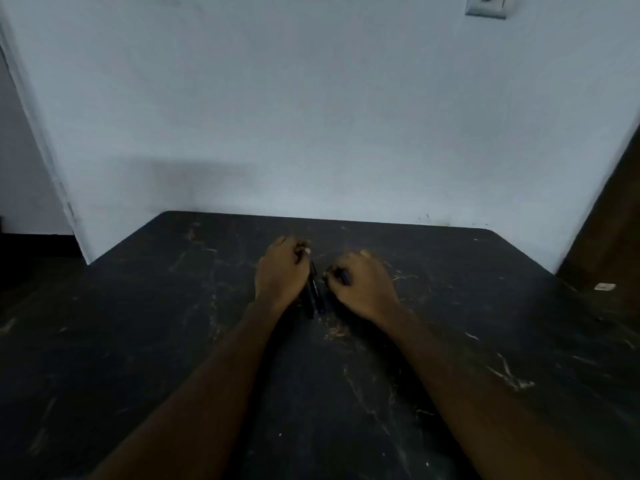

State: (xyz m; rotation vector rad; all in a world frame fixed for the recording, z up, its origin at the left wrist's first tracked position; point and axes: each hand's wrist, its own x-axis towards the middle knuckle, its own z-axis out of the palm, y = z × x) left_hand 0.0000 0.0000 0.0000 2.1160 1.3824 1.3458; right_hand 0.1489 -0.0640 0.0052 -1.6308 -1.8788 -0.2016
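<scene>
near the middle of the frame, the left hand (282, 268) curls its fingers round a bundle of slim dark pens (313, 294) whose lower ends rest on the scratched black table top (173, 341). just to its right, the right hand (363, 285) is curled tight, pinching a short dark blue pen-like piece (344, 277), too blurred to tell more. a small white rectangular scrap (605, 286) lies at the table's right edge.

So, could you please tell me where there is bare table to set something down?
Bare table lies left of the left hand, and right of the right hand up to the small white piece by the edge. It is crowded between the hands, around the dark pens.
</scene>
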